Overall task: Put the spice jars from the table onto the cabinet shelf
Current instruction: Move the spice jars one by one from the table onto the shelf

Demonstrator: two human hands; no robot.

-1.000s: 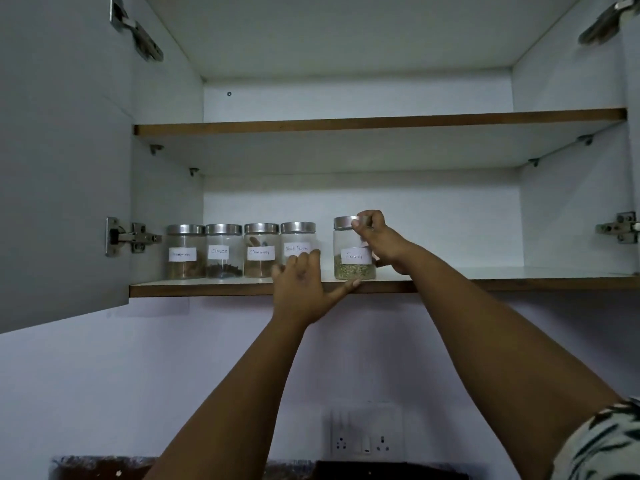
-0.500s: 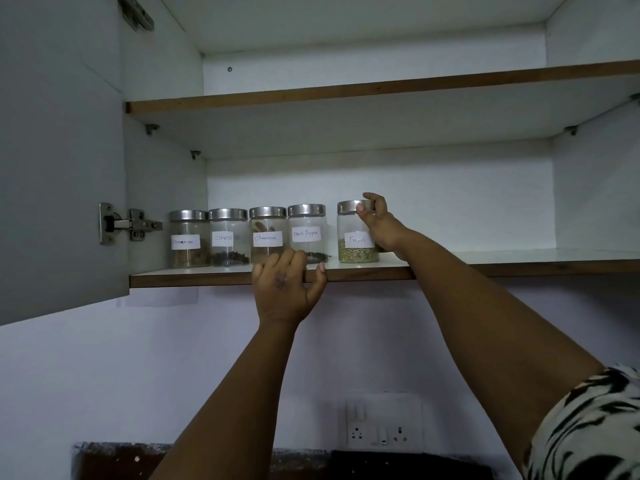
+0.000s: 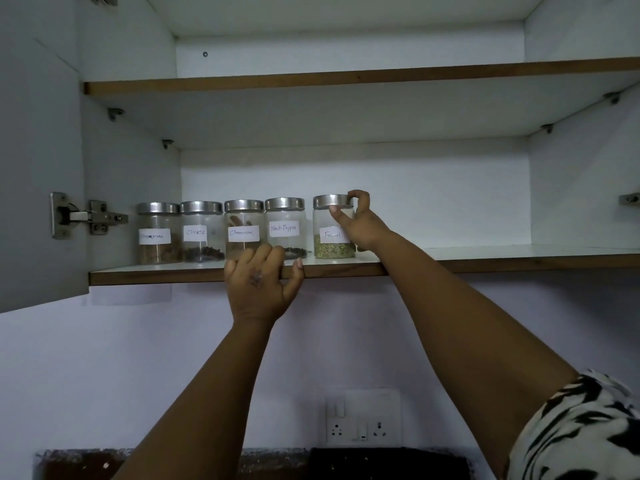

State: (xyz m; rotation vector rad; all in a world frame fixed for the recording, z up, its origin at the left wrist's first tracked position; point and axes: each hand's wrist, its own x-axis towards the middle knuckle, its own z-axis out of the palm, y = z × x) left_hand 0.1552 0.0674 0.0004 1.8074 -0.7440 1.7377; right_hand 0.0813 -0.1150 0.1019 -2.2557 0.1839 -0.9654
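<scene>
Several glass spice jars with steel lids stand in a row on the lower cabinet shelf (image 3: 519, 263). From the left: an unreadable label jar (image 3: 157, 233), cloves (image 3: 201, 232), cinnamon (image 3: 243, 226), black pepper (image 3: 285, 225) and fennel (image 3: 331, 226), which stands a little apart on the right. My right hand (image 3: 360, 223) grips the fennel jar near its lid, thumb on the front and fingers round the far side. My left hand (image 3: 261, 284) holds the shelf's front edge below the cinnamon and pepper jars, fingers hooked over it.
The left cabinet door (image 3: 38, 150) stands open with its hinge (image 3: 86, 216) showing. An upper shelf (image 3: 346, 79) runs above. The lower shelf to the right of the fennel jar is bare. A wall socket plate (image 3: 362, 417) sits below, above a dark counter edge.
The view has shifted closer and lower. The fennel jar has moved further back on the shelf with my right hand still on it. My left hand stays at the shelf edge, slightly left.
</scene>
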